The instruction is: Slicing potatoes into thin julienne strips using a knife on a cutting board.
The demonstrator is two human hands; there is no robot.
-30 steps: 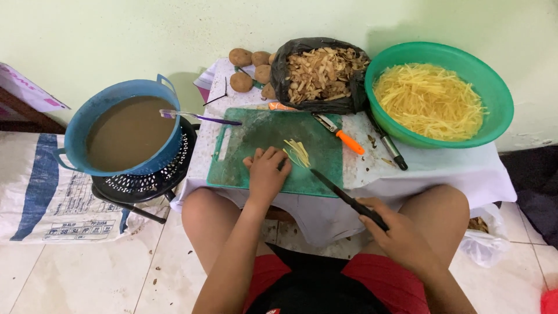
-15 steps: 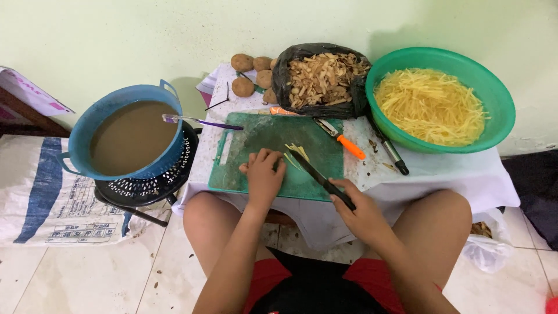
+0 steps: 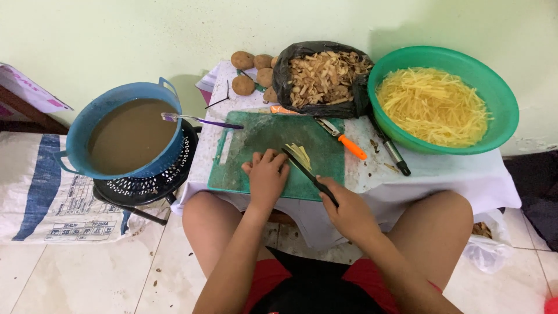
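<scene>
At nine o'clock from the board, a round blue plastic tub of murky brown water point(image 3: 131, 135) sits on a black perforated stool point(image 3: 152, 181), with a purple-handled toothbrush point(image 3: 200, 121) laid across its rim, probably parked within reach. Next comes the green plastic cutting board point(image 3: 256, 139), lying flat on the white-clothed worktop point(image 3: 442, 168). The left hand point(image 3: 266, 174) presses knuckles-up on the board, its grip curled closed over a piece of potato that it hides, seemingly to steady it. Just at its three o'clock lies a small heap of pale yellow potato strips point(image 3: 301, 154), touching the blade of a black-handled kitchen knife point(image 3: 308, 172). The right hand point(image 3: 349, 209) has its grip wrapped tight around the handle, blade angled toward eleven o'clock beside the left fingers. At twelve o'clock are whole brown potatoes point(image 3: 251, 70) and a black plastic bag of peelings point(image 3: 322, 74). An orange-handled peeler point(image 3: 344, 138) lies on the worktop near the board's right edge. At two o'clock, a wide green plastic basin point(image 3: 505, 116) holds the cut strips.
</scene>
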